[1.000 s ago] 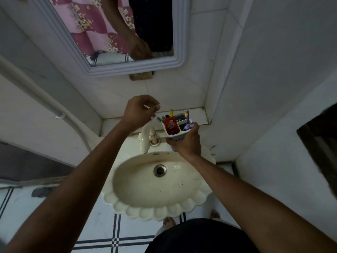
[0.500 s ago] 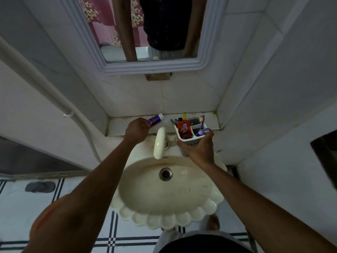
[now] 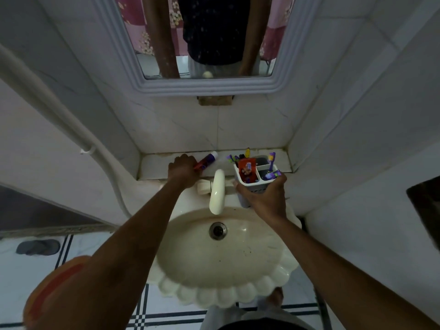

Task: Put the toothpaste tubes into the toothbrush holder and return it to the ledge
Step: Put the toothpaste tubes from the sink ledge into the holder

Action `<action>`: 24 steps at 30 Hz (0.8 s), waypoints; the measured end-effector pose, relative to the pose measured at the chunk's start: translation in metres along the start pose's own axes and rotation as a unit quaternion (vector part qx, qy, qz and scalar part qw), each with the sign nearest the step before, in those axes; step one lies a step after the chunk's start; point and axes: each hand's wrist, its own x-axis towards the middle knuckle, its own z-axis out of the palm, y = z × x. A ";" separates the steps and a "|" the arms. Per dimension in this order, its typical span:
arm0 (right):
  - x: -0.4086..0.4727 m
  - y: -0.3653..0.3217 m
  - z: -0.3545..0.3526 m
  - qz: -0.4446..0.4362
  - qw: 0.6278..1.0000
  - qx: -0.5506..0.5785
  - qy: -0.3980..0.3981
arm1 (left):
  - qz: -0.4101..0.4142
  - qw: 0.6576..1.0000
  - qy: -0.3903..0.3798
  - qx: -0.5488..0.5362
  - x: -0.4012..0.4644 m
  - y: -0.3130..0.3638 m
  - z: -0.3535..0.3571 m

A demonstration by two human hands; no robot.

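White plastic toothbrush holder [image 3: 256, 181], with a red toothpaste tube [image 3: 247, 171] and brushes inside, sits clamped in the right hand [image 3: 266, 198] above the cream basin's [image 3: 221, 265] rim. The left hand [image 3: 183, 170] closes around a purple-and-red toothpaste tube [image 3: 206, 160] on the tiled ledge [image 3: 154, 165].

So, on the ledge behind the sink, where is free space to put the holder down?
The ledge is bare at its right end, between the faucet and the corner wall, behind the toothbrush holder in the right hand. The left part is crowded: the left hand grips a toothpaste tube there.
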 end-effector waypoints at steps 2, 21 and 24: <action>0.000 -0.002 0.000 -0.001 1.000 -0.003 -0.003 | -0.018 0.995 -0.004 -0.099 -0.005 0.001 -0.004; -0.001 -0.002 -0.009 0.005 0.999 0.022 -0.038 | 0.152 0.883 0.253 -0.366 -0.062 0.103 -0.129; -0.001 0.002 -0.017 0.013 0.998 0.044 -0.038 | 0.204 0.876 0.235 -0.367 -0.059 0.140 -0.132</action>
